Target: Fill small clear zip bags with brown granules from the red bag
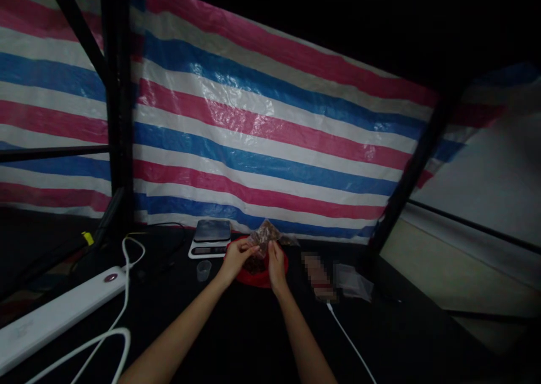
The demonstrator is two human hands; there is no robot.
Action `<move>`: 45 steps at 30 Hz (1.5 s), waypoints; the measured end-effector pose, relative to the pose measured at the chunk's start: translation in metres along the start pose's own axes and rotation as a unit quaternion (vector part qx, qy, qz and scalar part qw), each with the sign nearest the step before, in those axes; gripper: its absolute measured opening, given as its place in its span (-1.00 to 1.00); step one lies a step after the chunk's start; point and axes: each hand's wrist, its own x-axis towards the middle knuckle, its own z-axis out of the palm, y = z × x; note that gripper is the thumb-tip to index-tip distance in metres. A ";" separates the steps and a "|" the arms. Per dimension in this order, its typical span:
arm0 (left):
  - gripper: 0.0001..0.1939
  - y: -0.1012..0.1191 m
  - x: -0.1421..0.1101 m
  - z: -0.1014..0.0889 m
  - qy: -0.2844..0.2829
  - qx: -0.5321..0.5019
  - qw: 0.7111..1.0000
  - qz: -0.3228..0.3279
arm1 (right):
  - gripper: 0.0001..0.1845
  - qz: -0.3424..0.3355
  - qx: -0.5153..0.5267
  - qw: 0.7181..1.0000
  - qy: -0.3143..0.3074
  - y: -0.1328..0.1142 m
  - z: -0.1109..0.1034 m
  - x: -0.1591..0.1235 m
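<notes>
My left hand and my right hand both pinch a crinkled clear plastic bag with brown contents. The bag is held upright above a round red bowl, and its lower end is partly hidden by my fingers. A dark brown heap of loose material lies in the bowl between my hands. A digital kitchen scale stands just beyond my left hand, and a small clear plastic measuring cup sits nearer on the left.
The black tabletop holds a white power strip with white cables at left. A pixelated object and a flat clear bag lie right of the bowl. A striped tarp and black metal posts stand behind.
</notes>
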 end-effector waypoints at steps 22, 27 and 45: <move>-0.76 0.002 -0.014 -0.015 0.110 0.397 0.898 0.156 | -0.78 -0.159 -0.213 0.958 -0.106 -0.029 -0.007 -0.020; -0.77 0.000 -0.014 -0.011 0.069 0.413 0.887 0.196 | -0.78 -0.126 -0.228 0.963 -0.072 -0.021 -0.005 -0.023; -0.80 0.001 -0.017 -0.012 0.044 0.400 0.898 0.179 | -0.77 -0.135 -0.273 0.951 -0.048 -0.019 -0.002 -0.027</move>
